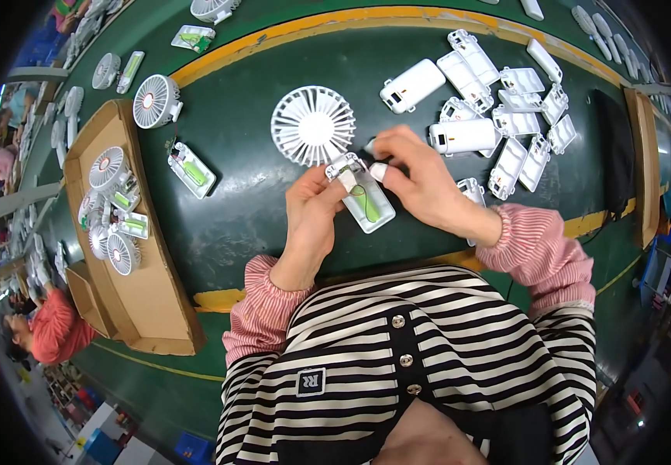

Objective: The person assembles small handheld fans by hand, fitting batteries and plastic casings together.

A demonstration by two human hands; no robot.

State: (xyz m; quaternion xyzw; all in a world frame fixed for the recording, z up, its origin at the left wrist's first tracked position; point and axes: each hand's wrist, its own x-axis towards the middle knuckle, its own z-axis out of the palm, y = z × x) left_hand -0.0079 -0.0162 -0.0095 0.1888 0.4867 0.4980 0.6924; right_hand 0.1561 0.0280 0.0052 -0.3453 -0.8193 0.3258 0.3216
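Note:
My left hand point(311, 213) is closed round the open handle of a small white fan point(314, 126), near its neck. The handle point(373, 219) is a white half shell with a green battery cell and thin wires inside, and its end tilts toward me. White covers sit on the fingertips. Beside the neck is my right hand point(421, 182), its thumb and forefinger bent with a gap between the tips. I see nothing held in that gap, though a thin wire lies close to the thumb. The round slatted fan head points away from me over the green table.
Several white handle covers point(471, 136) lie scattered at the right, near a black object point(613, 155). At the left are another fan point(156, 101), a handle shell with a green cell point(192, 170) and a cardboard tray point(153, 310) holding fans. Yellow strips point(273, 37) edge the green table.

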